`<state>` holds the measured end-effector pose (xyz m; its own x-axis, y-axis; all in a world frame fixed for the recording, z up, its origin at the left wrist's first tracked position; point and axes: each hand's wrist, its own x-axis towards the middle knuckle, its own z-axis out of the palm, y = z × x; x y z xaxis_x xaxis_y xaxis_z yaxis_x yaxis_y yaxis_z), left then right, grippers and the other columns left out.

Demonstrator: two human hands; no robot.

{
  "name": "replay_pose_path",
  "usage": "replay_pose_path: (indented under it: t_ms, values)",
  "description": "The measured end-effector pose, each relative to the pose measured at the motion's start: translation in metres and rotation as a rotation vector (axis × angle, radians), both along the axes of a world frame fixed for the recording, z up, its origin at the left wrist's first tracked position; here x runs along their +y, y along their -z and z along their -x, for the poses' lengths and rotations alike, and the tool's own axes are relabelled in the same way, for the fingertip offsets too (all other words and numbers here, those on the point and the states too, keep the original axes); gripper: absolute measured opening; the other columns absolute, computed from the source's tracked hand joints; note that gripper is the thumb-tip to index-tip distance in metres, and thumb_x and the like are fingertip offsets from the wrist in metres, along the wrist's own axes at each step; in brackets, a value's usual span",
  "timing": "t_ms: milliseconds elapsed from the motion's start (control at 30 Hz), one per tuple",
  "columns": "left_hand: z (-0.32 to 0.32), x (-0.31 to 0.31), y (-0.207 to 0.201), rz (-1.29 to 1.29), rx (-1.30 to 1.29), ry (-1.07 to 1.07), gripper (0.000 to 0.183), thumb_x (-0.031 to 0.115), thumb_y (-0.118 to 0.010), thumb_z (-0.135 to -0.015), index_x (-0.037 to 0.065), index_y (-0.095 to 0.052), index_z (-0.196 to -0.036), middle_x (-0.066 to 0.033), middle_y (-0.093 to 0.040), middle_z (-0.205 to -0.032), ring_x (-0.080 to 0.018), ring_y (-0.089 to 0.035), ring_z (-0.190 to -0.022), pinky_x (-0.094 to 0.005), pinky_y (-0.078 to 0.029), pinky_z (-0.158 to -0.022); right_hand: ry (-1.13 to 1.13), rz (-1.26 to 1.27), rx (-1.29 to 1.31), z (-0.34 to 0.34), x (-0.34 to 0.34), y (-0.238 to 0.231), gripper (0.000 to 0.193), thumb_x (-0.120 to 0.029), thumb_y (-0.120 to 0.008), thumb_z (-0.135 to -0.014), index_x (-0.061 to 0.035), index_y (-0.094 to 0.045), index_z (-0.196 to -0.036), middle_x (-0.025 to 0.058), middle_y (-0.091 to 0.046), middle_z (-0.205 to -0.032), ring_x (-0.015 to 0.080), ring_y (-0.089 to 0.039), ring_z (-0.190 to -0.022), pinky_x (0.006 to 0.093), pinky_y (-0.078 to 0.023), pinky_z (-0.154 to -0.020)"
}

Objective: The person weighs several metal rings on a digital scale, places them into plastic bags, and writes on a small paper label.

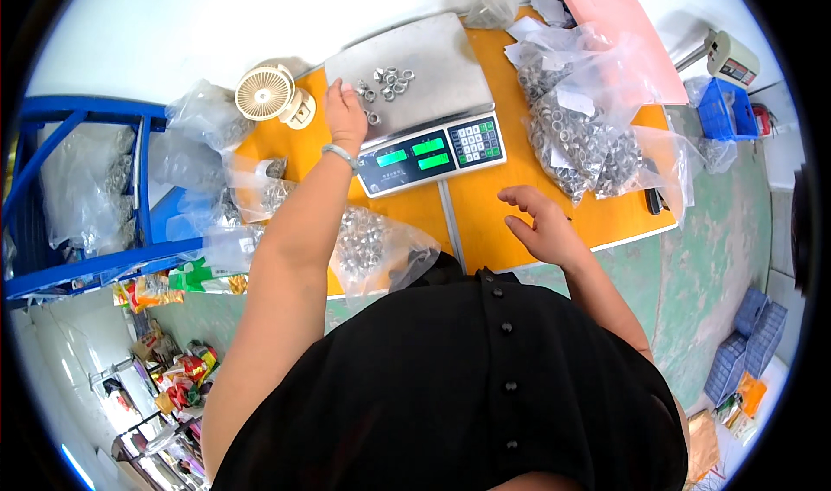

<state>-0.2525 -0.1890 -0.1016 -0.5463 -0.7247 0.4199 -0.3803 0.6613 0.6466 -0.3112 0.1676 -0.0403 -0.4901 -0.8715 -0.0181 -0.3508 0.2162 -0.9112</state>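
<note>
My left hand open, fingers straight, by small silver metal rings on flat grey steel weighing plate; right hand half-open, empty — careless leftward sweep could spill rings.

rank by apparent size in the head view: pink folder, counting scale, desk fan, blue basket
1. Counting scale
2. Pink folder
3. Desk fan and blue basket: too alike to rank

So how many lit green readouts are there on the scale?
3, all on the scale: the left readout, the upper right readout, and the lower right readout just beneath that one. None looks hidden.
</note>
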Motion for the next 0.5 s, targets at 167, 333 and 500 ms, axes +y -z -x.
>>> replay_pose_path:
  t_ms: [167,333,500]
  values:
    - [-0.044,-0.008,-0.017,-0.025,0.050,-0.058,0.040,0.026,-0.040,-0.091,-0.004,-0.048,-0.115,-0.0233,-0.052,-0.108,-0.0352,-0.049,-0.103,-0.0385,-0.036,-0.091,-0.101,-0.107,-0.071,-0.010,0.000,0.009,0.030,-0.006,-0.056,-0.076,0.0015,-0.055,-0.105,0.0178,-0.058,-0.101,0.0309,-0.057,-0.090,0.0352,-0.046,-0.079]
    - [-0.118,0.012,-0.020,-0.126,-0.088,-0.103,0.039,0.025,-0.039,-0.092,-0.005,-0.049,-0.114,-0.0212,-0.054,-0.111,-0.0308,-0.050,-0.105,-0.0350,-0.037,-0.092,-0.289,-0.232,-0.033,-0.026,-0.013,0.029,0.032,-0.011,-0.055,-0.077,-0.0005,-0.055,-0.108,0.0182,-0.058,-0.103,0.0313,-0.057,-0.092,0.0371,-0.046,-0.081]
    - [-0.192,0.053,-0.015,-0.246,-0.176,-0.110,0.039,0.025,-0.041,-0.090,-0.005,-0.050,-0.114,-0.0226,-0.052,-0.114,-0.0339,-0.048,-0.108,-0.0366,-0.035,-0.095,-0.501,-0.377,0.051,-0.044,-0.035,0.063,0.036,-0.014,-0.054,-0.077,-0.0013,-0.053,-0.111,0.0196,-0.058,-0.105,0.0329,-0.055,-0.097,0.0388,-0.045,-0.083]
